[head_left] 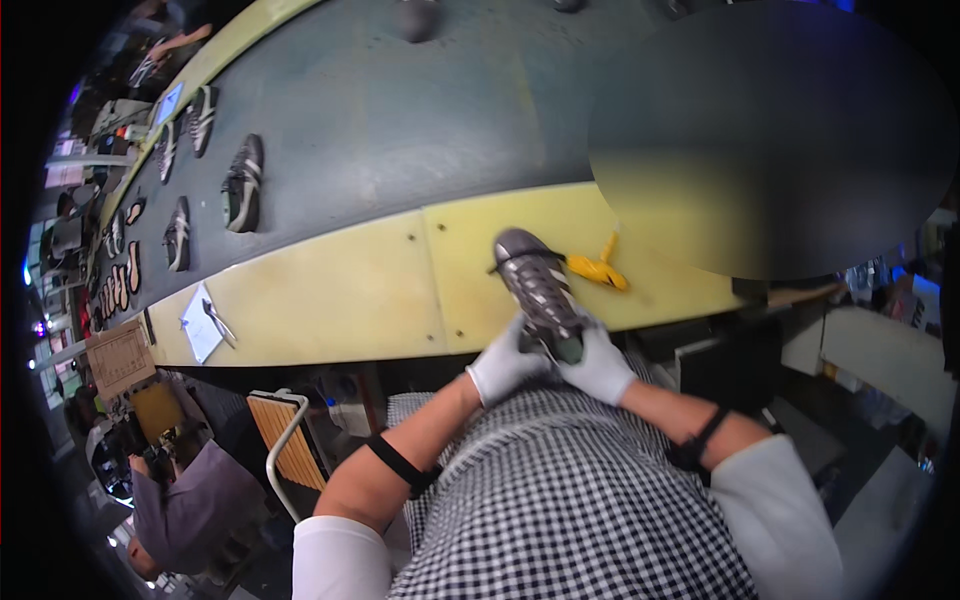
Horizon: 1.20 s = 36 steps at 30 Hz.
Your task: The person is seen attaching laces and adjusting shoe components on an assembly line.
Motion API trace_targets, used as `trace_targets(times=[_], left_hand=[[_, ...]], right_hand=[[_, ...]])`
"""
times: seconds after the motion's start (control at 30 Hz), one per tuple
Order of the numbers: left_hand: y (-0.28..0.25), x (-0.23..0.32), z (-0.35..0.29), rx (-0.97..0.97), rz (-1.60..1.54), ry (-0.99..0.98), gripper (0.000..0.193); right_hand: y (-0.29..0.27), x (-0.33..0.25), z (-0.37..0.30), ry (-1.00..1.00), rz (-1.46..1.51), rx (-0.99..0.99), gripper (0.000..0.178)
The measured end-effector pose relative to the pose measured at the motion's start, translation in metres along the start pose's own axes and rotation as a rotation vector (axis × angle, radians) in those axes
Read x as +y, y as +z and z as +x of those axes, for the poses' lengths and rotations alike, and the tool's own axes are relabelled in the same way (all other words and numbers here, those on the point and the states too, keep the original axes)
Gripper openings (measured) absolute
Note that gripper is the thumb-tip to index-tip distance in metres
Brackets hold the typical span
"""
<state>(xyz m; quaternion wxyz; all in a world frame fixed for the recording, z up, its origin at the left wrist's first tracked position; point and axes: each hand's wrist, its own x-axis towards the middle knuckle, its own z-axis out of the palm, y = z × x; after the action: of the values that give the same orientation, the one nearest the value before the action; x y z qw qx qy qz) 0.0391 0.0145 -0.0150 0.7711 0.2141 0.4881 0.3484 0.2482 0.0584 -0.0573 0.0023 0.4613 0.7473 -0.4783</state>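
Observation:
A dark grey sneaker [528, 268] with pale side stripes lies at the near edge of the yellow work surface, its toe pointing away from me and its laces up. In a white glove, my left hand [508, 362] is closed on the left side of the heel. My right hand [598, 366], gloved too, grips the right side of the heel, beside the dark green lining. Some of my fingers are hidden behind the shoe. Just right of the sneaker lies a yellow hand tool [598, 270]; its kind is unclear.
Beyond the yellow ledge [330, 290] runs a grey conveyor belt [400, 140], with several sneakers [243, 183] on its left part. A clipboard [204, 322] with paper rests on the ledge. Another person [205, 500] is at the lower left, near a wooden-slatted chair [287, 440]. A blurred patch covers the upper right.

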Motion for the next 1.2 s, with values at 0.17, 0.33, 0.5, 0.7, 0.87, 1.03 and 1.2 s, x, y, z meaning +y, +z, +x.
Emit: trace_targets(times=[0.17, 0.33, 0.5, 0.7, 0.87, 1.03, 1.2], left_hand=[[-0.067, -0.005, -0.047, 0.062, 0.122, 0.007, 0.072], [-0.207, 0.007, -0.087, 0.532, 0.148, 0.112, 0.059], [-0.382, 0.020, -0.124, 1.063, 0.354, 0.346, 0.043], [-0.510, 0.124, -0.136, 1.492, 0.512, 0.450, 0.052], [-0.608, 0.147, -0.139, 1.463, 0.506, 0.316, 0.086], [-0.559, 0.167, -0.057, 1.372, 0.564, 0.010, 0.093], [-0.561, 0.189, -0.062, 1.267, 0.070, 0.210, 0.072]], right_hand=[[-0.078, -0.058, -0.046, 0.307, 0.880, -0.304, 0.067], [-0.083, -0.100, -0.027, 0.437, 1.385, 0.058, 0.060], [-0.123, -0.120, 0.138, 0.178, 1.005, 0.318, 0.045], [-0.064, -0.111, 0.074, 0.058, -0.129, 0.091, 0.049], [0.012, -0.157, -0.013, 0.322, -0.143, -0.136, 0.046], [0.014, -0.164, -0.056, 0.645, 0.059, -0.093, 0.043], [-0.001, -0.188, -0.009, 0.431, -0.078, -0.066, 0.042]])
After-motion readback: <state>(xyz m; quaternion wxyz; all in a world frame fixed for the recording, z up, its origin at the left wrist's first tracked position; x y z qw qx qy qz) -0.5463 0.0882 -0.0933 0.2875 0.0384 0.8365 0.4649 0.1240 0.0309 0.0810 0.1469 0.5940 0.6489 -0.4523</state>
